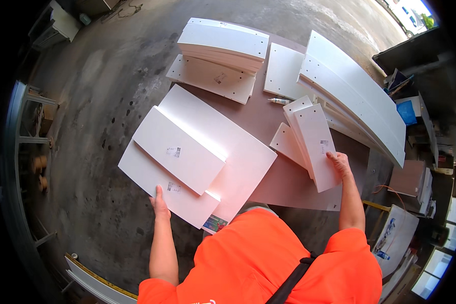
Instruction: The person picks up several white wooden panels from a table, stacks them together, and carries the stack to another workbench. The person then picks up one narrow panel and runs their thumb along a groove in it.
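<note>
At the near left, my left hand grips the edge of a labelled white panel, thumb on top and the other fingers mostly hidden. Another white panel with a label lies partly over it, and both rest on a larger white board with a colourful leaflet at its near corner. My right hand is closed around the right edge of a narrow white panel with drilled holes. Beneath that one, more narrow white panels fan out to the left.
A brown table board bears everything. Stacked white panels stand at its far side, and long white panels at the far right. A small white tube lies between them. A metal rack stands left on the concrete floor.
</note>
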`<state>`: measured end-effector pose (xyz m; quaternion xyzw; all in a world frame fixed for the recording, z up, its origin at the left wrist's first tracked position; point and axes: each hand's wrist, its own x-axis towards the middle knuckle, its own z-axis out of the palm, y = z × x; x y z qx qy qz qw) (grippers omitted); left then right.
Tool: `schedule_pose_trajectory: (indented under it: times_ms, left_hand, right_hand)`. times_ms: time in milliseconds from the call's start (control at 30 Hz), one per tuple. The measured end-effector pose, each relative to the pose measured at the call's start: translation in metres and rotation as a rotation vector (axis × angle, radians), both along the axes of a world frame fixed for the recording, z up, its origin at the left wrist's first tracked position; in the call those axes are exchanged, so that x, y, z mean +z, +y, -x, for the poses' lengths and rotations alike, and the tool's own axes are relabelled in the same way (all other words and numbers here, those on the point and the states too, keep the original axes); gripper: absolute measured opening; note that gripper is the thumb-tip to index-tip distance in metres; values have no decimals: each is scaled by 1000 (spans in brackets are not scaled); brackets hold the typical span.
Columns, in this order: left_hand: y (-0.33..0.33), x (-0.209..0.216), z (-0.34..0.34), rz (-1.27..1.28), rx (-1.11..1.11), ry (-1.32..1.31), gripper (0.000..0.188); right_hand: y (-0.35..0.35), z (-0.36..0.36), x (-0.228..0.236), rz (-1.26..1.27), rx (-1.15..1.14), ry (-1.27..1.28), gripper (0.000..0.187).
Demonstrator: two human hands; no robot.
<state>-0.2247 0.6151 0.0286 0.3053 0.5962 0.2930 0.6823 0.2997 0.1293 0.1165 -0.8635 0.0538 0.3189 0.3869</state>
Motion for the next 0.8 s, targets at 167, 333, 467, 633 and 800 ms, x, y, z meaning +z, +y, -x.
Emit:
schedule_pose_trajectory:
  times_ms: [167,333,467,633,800]
  left_hand:
    - [2,10,-3,13,-5,20,71]
    - [1,-1,4,-35,3,7,70]
    - [0,-5,7,-7,13,12,72]
    - [1,-6,9,-4,22,24,76]
    - [-2,-2,4,-38,33,30,77]
  right_hand:
    - [33,-21,-17,519,212,-494,68]
    - [159,14,-10,142,218,-929,60]
    - [295,30,-26,-49,478,-443,87]
    - [408,20,-38,287,796,-702,123]
    - [436,39,-68,312,666,-560,112]
